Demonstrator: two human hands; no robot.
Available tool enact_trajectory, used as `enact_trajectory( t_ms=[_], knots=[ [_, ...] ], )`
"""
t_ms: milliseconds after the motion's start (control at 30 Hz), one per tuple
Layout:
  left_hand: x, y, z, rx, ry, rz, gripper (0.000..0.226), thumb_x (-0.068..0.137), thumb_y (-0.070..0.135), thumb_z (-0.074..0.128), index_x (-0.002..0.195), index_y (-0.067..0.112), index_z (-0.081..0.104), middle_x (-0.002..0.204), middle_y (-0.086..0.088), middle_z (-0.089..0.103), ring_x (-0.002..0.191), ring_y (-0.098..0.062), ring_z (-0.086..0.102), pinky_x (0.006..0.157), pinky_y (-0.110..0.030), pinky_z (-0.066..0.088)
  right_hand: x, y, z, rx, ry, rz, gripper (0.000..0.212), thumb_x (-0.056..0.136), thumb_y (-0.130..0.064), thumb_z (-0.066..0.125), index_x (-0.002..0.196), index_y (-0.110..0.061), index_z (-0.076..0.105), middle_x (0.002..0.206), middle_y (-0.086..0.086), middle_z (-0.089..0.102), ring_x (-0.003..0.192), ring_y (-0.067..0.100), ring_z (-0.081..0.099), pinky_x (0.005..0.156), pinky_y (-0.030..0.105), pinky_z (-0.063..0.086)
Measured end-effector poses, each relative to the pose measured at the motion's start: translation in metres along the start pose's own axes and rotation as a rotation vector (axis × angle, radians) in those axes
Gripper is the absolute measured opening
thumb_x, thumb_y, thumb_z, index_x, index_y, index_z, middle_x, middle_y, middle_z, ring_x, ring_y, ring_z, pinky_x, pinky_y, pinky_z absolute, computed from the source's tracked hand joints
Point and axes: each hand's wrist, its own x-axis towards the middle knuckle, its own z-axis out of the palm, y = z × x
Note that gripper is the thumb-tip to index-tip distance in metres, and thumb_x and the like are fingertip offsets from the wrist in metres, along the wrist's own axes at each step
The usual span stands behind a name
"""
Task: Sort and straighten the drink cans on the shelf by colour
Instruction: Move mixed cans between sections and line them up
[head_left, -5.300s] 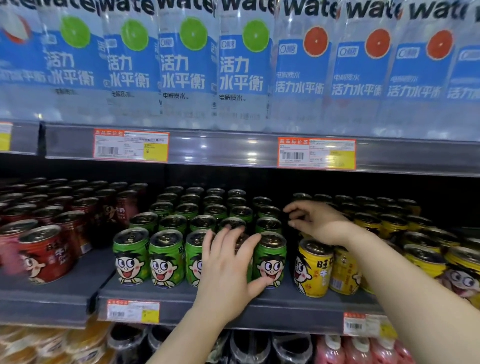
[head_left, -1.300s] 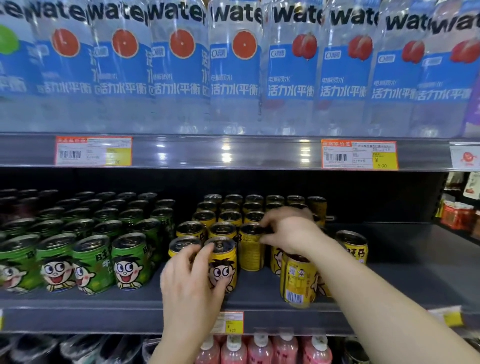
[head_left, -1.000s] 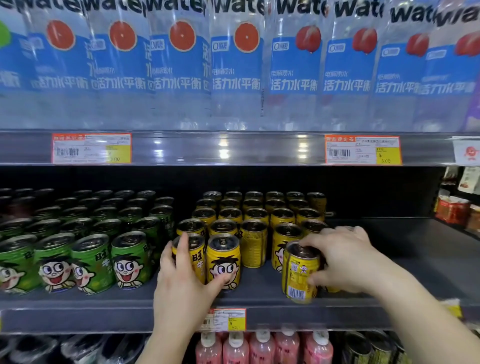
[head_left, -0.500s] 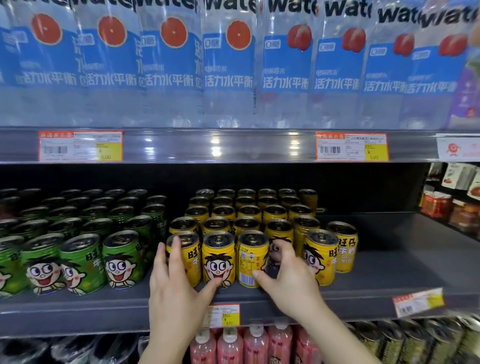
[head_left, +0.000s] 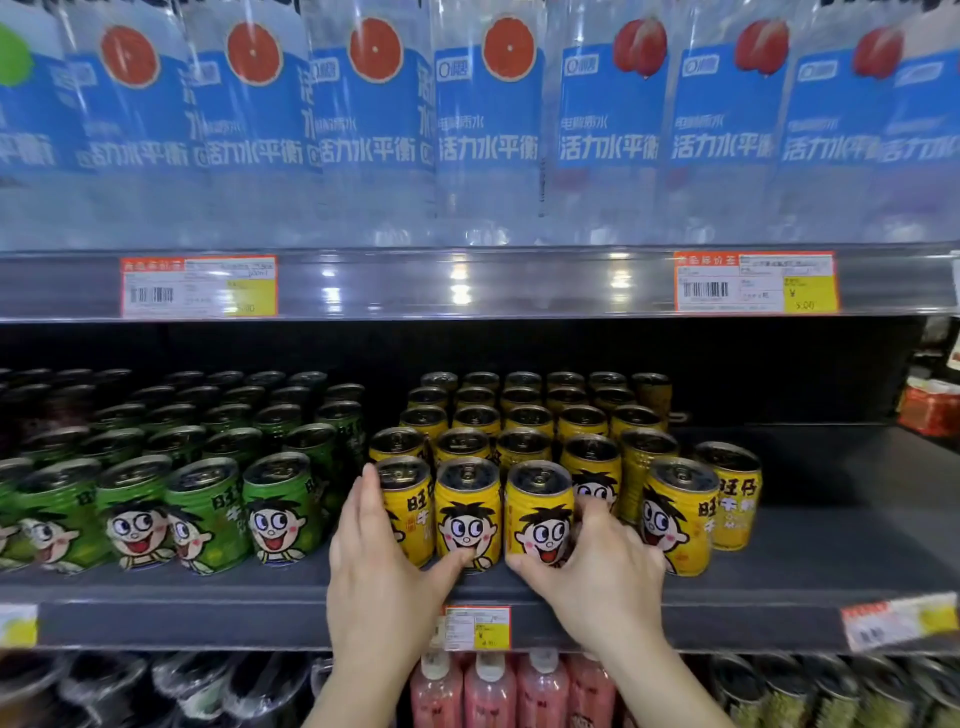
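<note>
The yellow cans (head_left: 524, 447) stood in rows on the middle shelf (head_left: 831, 561), just right of the green cans (head_left: 208, 467). At the front edge, the right hand (head_left: 602, 577) curled round the third front can (head_left: 540, 512), thumb under its face and fingers behind it. The left hand (head_left: 379, 566) lay with straight fingers against the outer side of the leftmost front can (head_left: 408, 509), its thumb touching the base of the second front can (head_left: 467, 512). The step looked like squaring up the yellow front row and turning the faces forward. Next, the two cans at the right end (head_left: 701, 506), which sat slightly askew, would likely need pulling level with the row. Water bottles (head_left: 488, 130) filled the shelf above.
</note>
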Motion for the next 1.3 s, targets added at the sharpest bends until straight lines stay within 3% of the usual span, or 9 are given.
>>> enact_trajectory(
  t_ms=[233,433,567,633,733,833,967,1067,1300],
  knots=[
    [0.003,-0.002,0.0,-0.011,-0.04,-0.061,0.137,0.055,0.056,0.081,0.15,0.014,-0.007,0.155,-0.007,0.021,0.141,-0.026,0.021,0.11,-0.038,0.028,-0.001,0.003,0.005,-0.024,-0.004,-0.047,0.084,0.068,-0.079,0.052,0.133,-0.029,0.033,0.115,-0.013,0.06,0.114,0.014,0.051,0.094,0.035,0.03],
    [0.002,0.007,0.008,0.127,0.106,0.084,0.124,0.046,0.057,0.084,0.146,0.015,0.024,0.147,-0.018,0.034,0.133,-0.037,0.028,0.107,-0.055,0.026,-0.003,0.002,0.001,0.045,0.009,-0.037,0.083,0.063,-0.077,0.061,0.129,-0.031,0.038,0.117,-0.018,0.057,0.115,0.011,0.048,0.095,0.034,0.028],
    [0.008,0.028,0.015,0.11,0.102,0.258,0.105,0.052,0.063,0.079,0.138,0.019,0.038,0.14,-0.013,0.044,0.132,-0.031,0.031,0.107,-0.058,0.022,-0.011,0.027,-0.031,0.293,0.327,-0.059,0.057,0.068,-0.051,0.076,0.113,-0.031,0.048,0.102,-0.016,0.054,0.104,0.012,0.048,0.089,0.033,0.026],
    [0.017,0.038,0.017,0.173,0.095,0.336,0.095,0.05,0.067,0.076,0.129,0.021,0.05,0.131,-0.01,0.052,0.126,-0.031,0.041,0.107,-0.061,0.02,-0.007,0.05,-0.048,0.295,0.432,0.066,0.057,0.067,-0.045,0.078,0.111,-0.024,0.05,0.104,-0.007,0.056,0.105,0.021,0.05,0.09,0.038,0.029],
    [0.027,0.052,0.019,0.235,0.087,0.422,0.088,0.05,0.073,0.069,0.12,0.021,0.058,0.121,-0.006,0.057,0.118,-0.031,0.049,0.109,-0.059,0.015,0.01,0.08,-0.065,0.115,0.287,0.275,0.084,0.059,-0.067,0.073,0.124,-0.02,0.047,0.119,0.0,0.059,0.116,0.028,0.049,0.096,0.046,0.033],
    [0.027,0.065,0.024,0.24,0.007,0.452,0.086,0.054,0.078,0.054,0.121,0.024,0.059,0.118,-0.001,0.058,0.115,-0.026,0.05,0.109,-0.05,0.017,0.023,0.087,-0.062,-0.069,0.112,0.278,0.096,0.051,-0.085,0.061,0.123,-0.024,0.045,0.114,-0.005,0.061,0.112,0.024,0.054,0.092,0.044,0.037],
    [0.018,0.067,0.039,0.278,-0.095,0.495,0.082,0.054,0.074,0.064,0.122,0.028,0.058,0.112,0.008,0.062,0.11,-0.018,0.054,0.104,-0.039,0.017,0.028,0.084,-0.057,-0.023,0.068,0.161,0.07,0.056,-0.077,0.065,0.105,-0.029,0.05,0.085,-0.016,0.059,0.091,0.015,0.058,0.083,0.037,0.038],
    [0.016,0.063,0.043,0.272,-0.095,0.52,0.079,0.053,0.065,0.075,0.121,0.027,0.06,0.109,0.01,0.065,0.106,-0.016,0.056,0.099,-0.034,0.023,0.026,0.083,-0.055,0.192,-0.061,0.037,0.063,0.064,-0.065,0.071,0.116,-0.036,0.05,0.071,-0.009,0.056,0.071,0.009,0.056,0.068,0.03,0.042],
    [0.014,0.063,0.043,0.25,-0.068,0.532,0.079,0.05,0.064,0.079,0.118,0.026,0.061,0.105,0.01,0.067,0.103,-0.016,0.058,0.097,-0.034,0.025,0.032,0.08,-0.059,0.232,-0.406,-0.225,0.04,0.078,-0.049,0.068,0.111,-0.048,0.046,0.08,-0.009,0.053,0.068,0.005,0.047,0.063,0.022,0.043]
  ],
)
